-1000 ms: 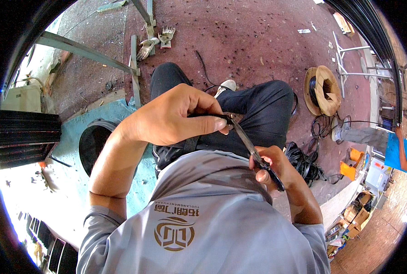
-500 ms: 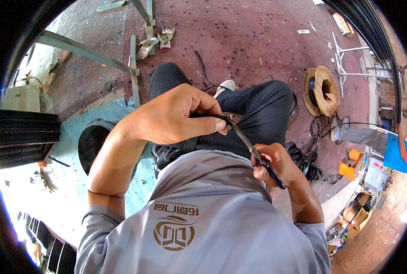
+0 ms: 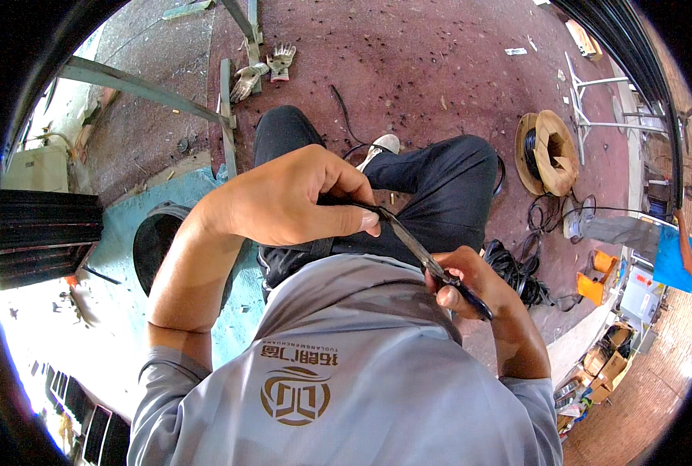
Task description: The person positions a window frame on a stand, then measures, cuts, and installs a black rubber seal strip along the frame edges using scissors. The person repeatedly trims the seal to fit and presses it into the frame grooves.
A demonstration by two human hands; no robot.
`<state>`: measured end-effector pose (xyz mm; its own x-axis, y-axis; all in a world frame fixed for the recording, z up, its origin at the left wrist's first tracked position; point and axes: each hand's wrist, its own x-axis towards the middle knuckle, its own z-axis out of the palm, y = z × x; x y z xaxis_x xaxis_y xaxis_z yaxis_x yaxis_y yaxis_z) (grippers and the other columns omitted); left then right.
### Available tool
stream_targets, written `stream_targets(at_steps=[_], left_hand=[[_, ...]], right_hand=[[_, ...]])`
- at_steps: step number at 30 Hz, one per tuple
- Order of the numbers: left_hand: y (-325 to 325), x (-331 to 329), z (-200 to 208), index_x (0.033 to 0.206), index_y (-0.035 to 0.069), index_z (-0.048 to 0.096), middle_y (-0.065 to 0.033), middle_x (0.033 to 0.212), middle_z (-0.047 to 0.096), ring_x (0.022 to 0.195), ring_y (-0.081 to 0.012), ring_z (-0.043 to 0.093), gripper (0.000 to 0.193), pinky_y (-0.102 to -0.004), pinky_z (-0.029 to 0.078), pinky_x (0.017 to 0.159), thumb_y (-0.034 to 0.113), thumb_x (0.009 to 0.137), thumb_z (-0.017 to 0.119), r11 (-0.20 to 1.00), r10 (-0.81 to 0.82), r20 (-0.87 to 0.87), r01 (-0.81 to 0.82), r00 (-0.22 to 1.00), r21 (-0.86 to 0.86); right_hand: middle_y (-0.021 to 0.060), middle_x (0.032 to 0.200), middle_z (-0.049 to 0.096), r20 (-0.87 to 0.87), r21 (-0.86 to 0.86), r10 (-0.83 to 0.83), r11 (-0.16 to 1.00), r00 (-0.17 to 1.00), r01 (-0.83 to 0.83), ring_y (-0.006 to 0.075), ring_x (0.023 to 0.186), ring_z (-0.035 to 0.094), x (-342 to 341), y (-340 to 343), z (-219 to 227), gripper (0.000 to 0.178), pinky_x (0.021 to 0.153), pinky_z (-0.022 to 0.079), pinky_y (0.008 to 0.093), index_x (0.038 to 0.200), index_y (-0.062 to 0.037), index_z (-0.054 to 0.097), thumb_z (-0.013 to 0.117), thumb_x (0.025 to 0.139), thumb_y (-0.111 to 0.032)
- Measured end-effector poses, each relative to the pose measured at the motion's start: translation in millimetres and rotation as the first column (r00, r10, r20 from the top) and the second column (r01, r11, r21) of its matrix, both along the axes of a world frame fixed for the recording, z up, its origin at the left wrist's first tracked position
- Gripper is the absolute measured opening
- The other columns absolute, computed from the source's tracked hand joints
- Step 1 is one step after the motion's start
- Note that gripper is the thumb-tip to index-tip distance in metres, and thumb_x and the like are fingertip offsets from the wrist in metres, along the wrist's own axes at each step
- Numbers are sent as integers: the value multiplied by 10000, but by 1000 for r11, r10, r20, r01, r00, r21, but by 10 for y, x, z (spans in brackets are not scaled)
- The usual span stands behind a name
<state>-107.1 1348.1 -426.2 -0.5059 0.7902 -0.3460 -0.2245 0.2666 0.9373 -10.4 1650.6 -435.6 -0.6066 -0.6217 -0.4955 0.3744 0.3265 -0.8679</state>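
My left hand (image 3: 287,198) is closed around a thin black cable, pinching it near its end over my lap. My right hand (image 3: 462,283) grips a slim dark-handled tool (image 3: 420,248) whose metal blade runs up to the cable at my left thumb. Both hands are held above my dark trousers (image 3: 431,179) and grey shirt (image 3: 338,365). The cable's far part is hidden inside my left fist.
A wooden cable reel (image 3: 548,151) lies on the reddish floor to the right, with a heap of black cable (image 3: 521,268) beside my right arm. Work gloves (image 3: 264,66) and metal bars (image 3: 225,109) lie ahead. Another person in blue (image 3: 676,256) is at the right edge.
Both hands stay nearly where they were; my right hand has shifted the tool very slightly along the cable.
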Motion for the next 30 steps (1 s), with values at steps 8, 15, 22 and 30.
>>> stream_targets(at_steps=[8,15,22,30], left_hand=[[14,-12,56,956,-50,712,-25,756,689,700,-43,559,217,-246,424,586,162,911,706,1000,-10,-16,10,1000,6],[15,0,30,949,-52,707,-33,752,686,700,-42,552,215,-251,428,592,159,907,713,999,-40,-18,40,999,1],[1,-4,-23,981,-75,685,-81,868,730,798,-92,634,199,-250,488,685,111,914,701,998,-54,41,53,998,22],[14,-1,5,965,-64,698,-81,885,738,818,-89,636,228,-252,487,719,161,925,694,998,-52,-12,52,999,-25]], right_hand=[[27,630,457,19,-7,34,999,999,-34,119,625,436,3,38,-42,560,563,377,310,750,2,551,737,862,-515],[40,612,457,-6,25,32,999,999,-32,141,605,440,22,59,-32,543,552,388,328,752,5,557,760,849,-489],[35,641,473,45,11,-1,1000,999,1,114,662,439,31,49,17,491,586,401,320,756,4,560,775,851,-427],[43,630,445,-39,19,-24,1000,999,25,126,636,421,99,16,-48,494,557,376,325,744,1,552,770,860,-427]])
